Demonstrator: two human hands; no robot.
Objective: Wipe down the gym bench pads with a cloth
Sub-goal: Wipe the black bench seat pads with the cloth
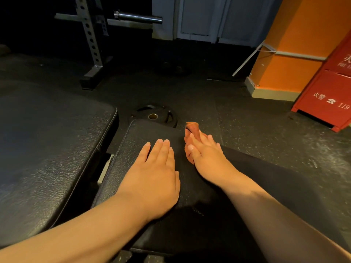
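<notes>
The left hand (155, 168), flat with fingers together, seemingly steadies the seat pad (144, 133) while the right hand (207, 158) presses the cloth (192, 129) straight-fingered onto its right edge.

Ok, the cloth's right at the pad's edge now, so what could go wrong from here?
1. The cloth sits under the right hand at the right edge of the seat pad; an outward stroke could push it off onto the floor.
2. The cloth is bunched, so it wipes only a narrow strip and may leave patches.
3. The left hand lies flat on the same pad, so the area beneath it may get skipped.
</notes>
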